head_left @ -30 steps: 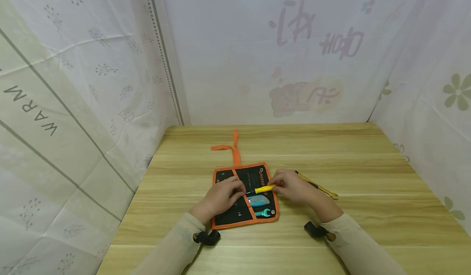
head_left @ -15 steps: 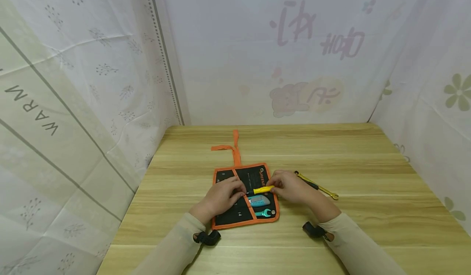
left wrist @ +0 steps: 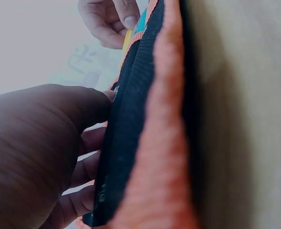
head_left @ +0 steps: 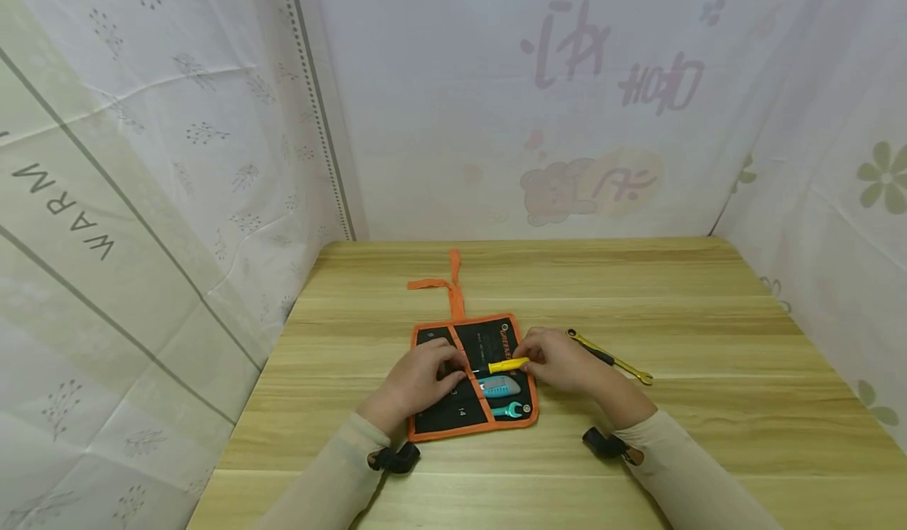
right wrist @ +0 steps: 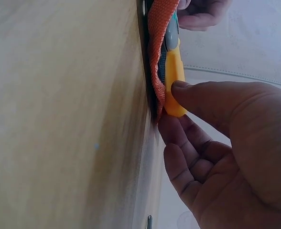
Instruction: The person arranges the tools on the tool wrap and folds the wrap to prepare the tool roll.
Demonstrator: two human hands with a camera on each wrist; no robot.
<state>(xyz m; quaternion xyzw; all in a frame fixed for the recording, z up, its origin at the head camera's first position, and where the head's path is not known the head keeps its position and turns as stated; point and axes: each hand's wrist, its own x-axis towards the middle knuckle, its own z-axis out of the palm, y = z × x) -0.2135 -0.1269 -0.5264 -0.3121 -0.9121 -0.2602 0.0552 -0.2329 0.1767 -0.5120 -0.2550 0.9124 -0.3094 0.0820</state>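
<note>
A black tool pouch (head_left: 439, 428) with orange trim lies unrolled on the table. My right hand (head_left: 560, 361) pinches the yellow handle of a screwdriver (head_left: 505, 366) between thumb and fingers; its thin shaft points left toward a pocket, the tip hidden. In the right wrist view the thumb lies on the yellow handle (right wrist: 175, 81). My left hand (head_left: 425, 376) rests on the pouch's left part, fingers loosely bent and thumb touching the cloth near the pocket edge. Below the screwdriver, a teal utility knife (head_left: 500, 387) and a green wrench (head_left: 507, 410) sit in pockets.
A yellow wrench (head_left: 627, 369) and a dark-handled tool (head_left: 597, 351) lie together right of my right hand. Orange tie straps (head_left: 455, 298) extend from the pouch's far edge. Patterned fabric (head_left: 496, 120) hangs behind and at both sides of the wooden table (head_left: 638, 278).
The screwdriver has shifted slightly left toward the pocket with my right hand. My left hand has drawn back a little to the left from the pocket edge.
</note>
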